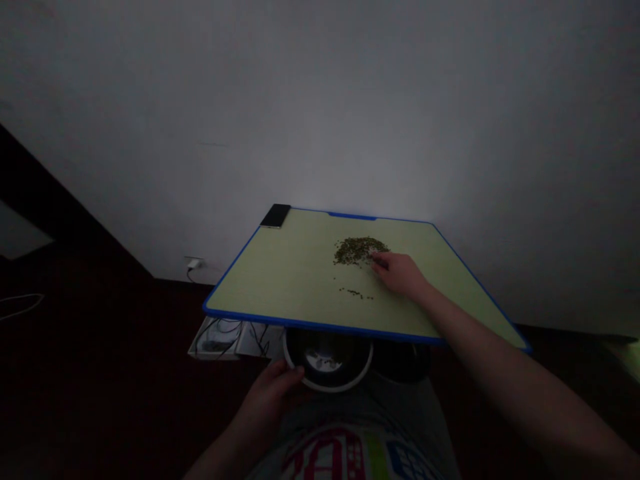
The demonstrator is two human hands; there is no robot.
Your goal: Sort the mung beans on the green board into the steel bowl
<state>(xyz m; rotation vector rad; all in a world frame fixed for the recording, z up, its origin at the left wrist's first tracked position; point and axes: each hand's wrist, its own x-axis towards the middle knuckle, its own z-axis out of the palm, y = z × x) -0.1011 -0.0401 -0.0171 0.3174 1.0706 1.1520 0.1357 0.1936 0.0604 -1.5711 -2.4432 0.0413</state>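
A loose pile of small greenish-brown beans or seeds [357,249] lies on a pale yellow-green table top [280,280] with a blue rim. A few stray ones form a short line nearer the front edge. My right hand [397,272] is at the right side of the pile, thumb and fingers drawn together; whether a seed is between them is too small to tell. Below the table's front edge, my left hand [273,387] grips the rim of a metal bowl [363,373], thumb over the edge. A few small specks show inside the bowl.
A black phone [276,216] lies at the table's far left corner. Under the table stand white boxes [215,337] with cables, and a dark round object [403,360] is right of the bowl. A plugged-in charger [194,265] is on the wall behind.
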